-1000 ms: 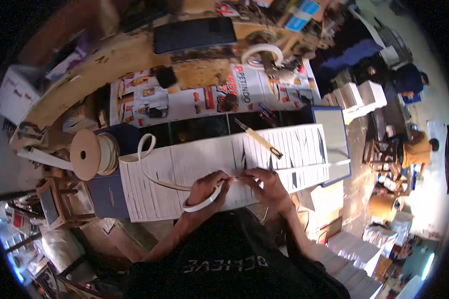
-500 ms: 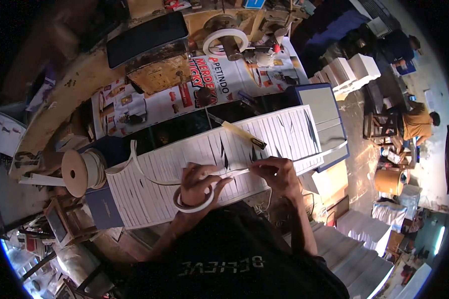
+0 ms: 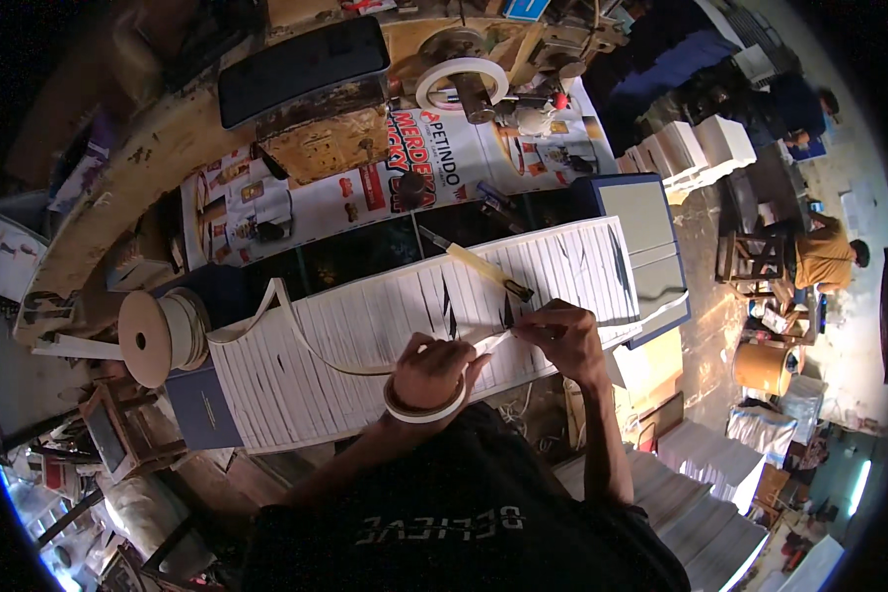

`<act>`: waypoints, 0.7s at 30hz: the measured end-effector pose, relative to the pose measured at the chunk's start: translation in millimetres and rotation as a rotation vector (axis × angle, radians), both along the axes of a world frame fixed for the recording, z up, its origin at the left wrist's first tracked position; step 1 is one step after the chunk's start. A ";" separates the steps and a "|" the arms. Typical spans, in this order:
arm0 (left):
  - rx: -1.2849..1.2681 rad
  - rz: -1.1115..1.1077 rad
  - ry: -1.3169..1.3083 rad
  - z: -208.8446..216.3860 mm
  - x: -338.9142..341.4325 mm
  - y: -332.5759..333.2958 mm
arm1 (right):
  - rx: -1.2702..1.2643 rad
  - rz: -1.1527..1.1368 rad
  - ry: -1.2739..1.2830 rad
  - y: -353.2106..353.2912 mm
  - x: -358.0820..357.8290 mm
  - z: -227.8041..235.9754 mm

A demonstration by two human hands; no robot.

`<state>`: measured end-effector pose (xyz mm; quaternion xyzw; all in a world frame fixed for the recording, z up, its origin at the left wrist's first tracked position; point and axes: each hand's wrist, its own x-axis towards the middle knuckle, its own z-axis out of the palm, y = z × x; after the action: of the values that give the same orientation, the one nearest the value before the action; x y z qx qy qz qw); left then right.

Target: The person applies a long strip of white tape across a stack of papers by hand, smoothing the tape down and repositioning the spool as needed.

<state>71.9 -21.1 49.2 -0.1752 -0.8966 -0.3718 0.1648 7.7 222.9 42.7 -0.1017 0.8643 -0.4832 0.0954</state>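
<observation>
A long row of white-edged book blocks (image 3: pixel 365 306), packed side by side, lies in front of me. A narrow pale ribbon (image 3: pixel 341 370) loops across it from the left and reappears at the right end. Over the middle, my left hand (image 3: pixel 430 371) is closed on the ribbon, its fingers curled. A white tape roll (image 3: pixel 422 416) hangs round that wrist like a bracelet. Just to the right, my right hand (image 3: pixel 570 340) pinches the ribbon between thumb and fingertips. Beyond both hands, a cutter knife (image 3: pixel 483 268) with a yellowish handle rests on the blocks.
At the left stands a spool (image 3: pixel 144 340) of ribbon. Dark blue covers (image 3: pixel 205 409) stick out under the row. A dark-topped metal block (image 3: pixel 316 123) and another tape roll (image 3: pixel 426 97) are farther back. Paper stacks (image 3: pixel 705 528) stand at lower right; a person (image 3: pixel 824 255) sits far right.
My left hand has moved right along the ribbon, nearer to my right hand, and its fingers have curled in more. My right hand keeps its pinch. The view has shifted slightly.
</observation>
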 end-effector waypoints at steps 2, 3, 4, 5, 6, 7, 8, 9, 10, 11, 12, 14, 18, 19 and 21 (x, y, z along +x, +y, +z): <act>0.078 -0.024 -0.261 -2.3 6.4 6.3 | 0.014 0.006 -0.007 -4.1 -1.3 5.6; 0.072 -0.015 -0.296 2.0 6.8 7.6 | 0.035 0.005 -0.014 -3.3 -0.5 8.1; 0.075 -0.021 -0.301 0.7 6.1 8.0 | 0.039 0.000 -0.018 -1.5 -0.5 7.7; 0.069 -0.007 -0.284 -1.5 4.0 7.5 | 0.074 0.009 -0.061 0.7 -1.4 6.7; 0.062 0.006 -0.266 -3.2 1.9 6.8 | 0.108 0.017 -0.104 2.6 -2.3 5.8; 0.066 0.013 -0.235 0.4 0.2 5.0 | 0.109 0.011 -0.109 3.4 -2.3 5.1; 0.067 0.006 -0.241 -4.7 -1.1 3.5 | 0.089 0.016 -0.134 3.7 -2.2 4.2; 0.109 0.018 -0.245 -7.7 -3.4 4.4 | 0.074 0.011 -0.161 6.6 0.4 4.1; 0.150 0.029 -0.252 -10.2 -5.5 5.4 | 0.081 -0.005 -0.170 10.1 1.1 1.6; 0.104 0.029 -0.274 -11.4 -5.2 5.1 | -0.023 -0.006 -0.178 14.4 0.2 -3.9; 0.087 0.068 -0.285 -14.5 -3.3 7.1 | 0.002 -0.006 -0.169 15.1 0.0 -4.3; 0.007 0.062 -0.314 -13.7 -5.4 7.1 | 0.047 -0.008 -0.151 15.9 -0.2 -6.3; 0.011 0.053 -0.198 -16.2 -7.2 5.2 | 0.097 0.029 -0.058 4.2 -4.5 12.6; 0.027 0.051 -0.182 -16.1 -6.7 6.5 | 0.121 0.070 0.011 5.1 -3.9 13.1; 0.008 0.042 -0.194 -17.9 -7.7 7.4 | 0.060 0.042 -0.045 8.2 -2.8 11.3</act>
<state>64.2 -13.6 31.3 -0.1190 -0.9103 -0.3872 0.0857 4.9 231.2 54.0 -0.1062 0.8738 -0.4571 0.1278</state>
